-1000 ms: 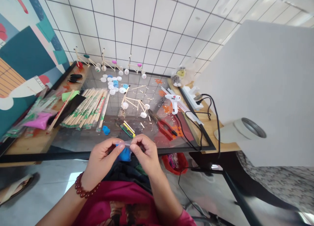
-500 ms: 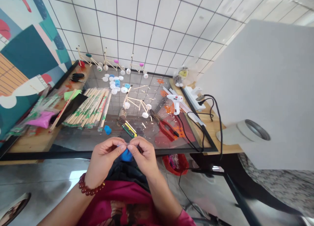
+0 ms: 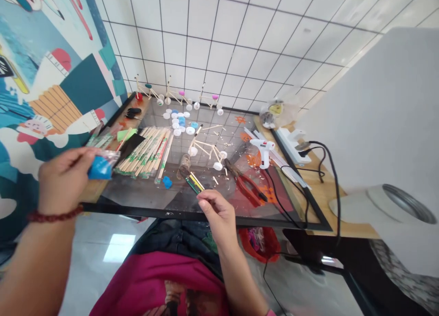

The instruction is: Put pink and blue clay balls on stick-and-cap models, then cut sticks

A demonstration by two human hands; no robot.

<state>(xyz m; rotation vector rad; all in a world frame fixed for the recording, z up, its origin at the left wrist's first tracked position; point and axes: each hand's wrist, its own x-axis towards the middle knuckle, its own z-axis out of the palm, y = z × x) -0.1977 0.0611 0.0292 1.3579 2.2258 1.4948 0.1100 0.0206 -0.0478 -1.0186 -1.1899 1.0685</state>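
My left hand (image 3: 66, 176) is out at the left, closed on a clear plastic bag of blue modelling clay (image 3: 100, 168), level with the wooden sticks. My right hand (image 3: 217, 211) is at the table's front edge with thumb and forefinger pinched together; whether anything is between them is hidden. Just beyond its fingertips lies a green and yellow utility knife (image 3: 194, 183) with a pale stick along it. A small blue lump of clay (image 3: 167, 182) sits left of the knife. Farther back stands a little bicycle made of sticks (image 3: 206, 147) with white bottle-cap wheels.
Bundled wooden chopsticks (image 3: 146, 151) lie at the left, bottle caps (image 3: 181, 121) behind. Finished stick bicycles (image 3: 209, 99) line the back edge. At the right are red-handled pliers (image 3: 248, 188), a white glue gun (image 3: 263, 151) with trailing cord and a power strip (image 3: 293, 144).
My hands have parted: the left carried the bag of blue clay out to the left, while the right stays near the knife. The view has shifted left.
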